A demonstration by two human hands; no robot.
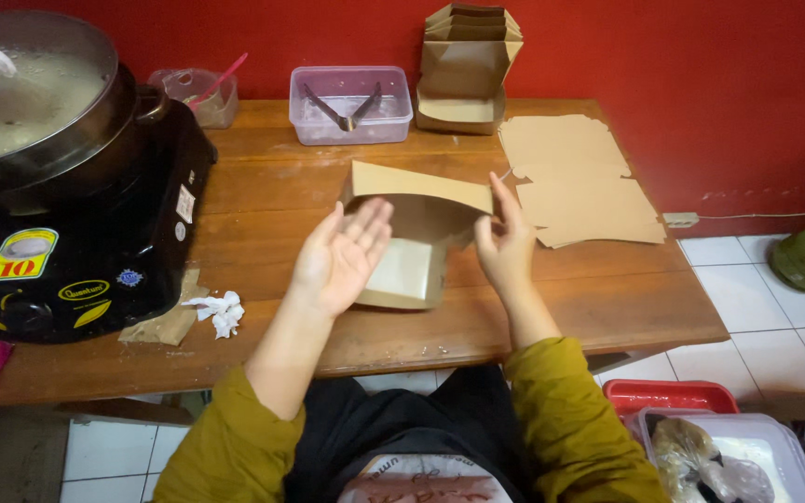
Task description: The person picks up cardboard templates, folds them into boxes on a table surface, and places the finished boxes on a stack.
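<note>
Left hand (342, 256) flat and right hand (505, 244) grip an empty half-folded cardboard box (416, 233).

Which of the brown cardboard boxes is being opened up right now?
The half-folded box between both hands, mid-table. The others lie flat at right or stand nested by the wall.

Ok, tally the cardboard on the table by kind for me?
Half-folded box between the left hand and right hand: 1
Stack of folded boxes: 1
Pile of flat sheets: 1
Total: 3
</note>
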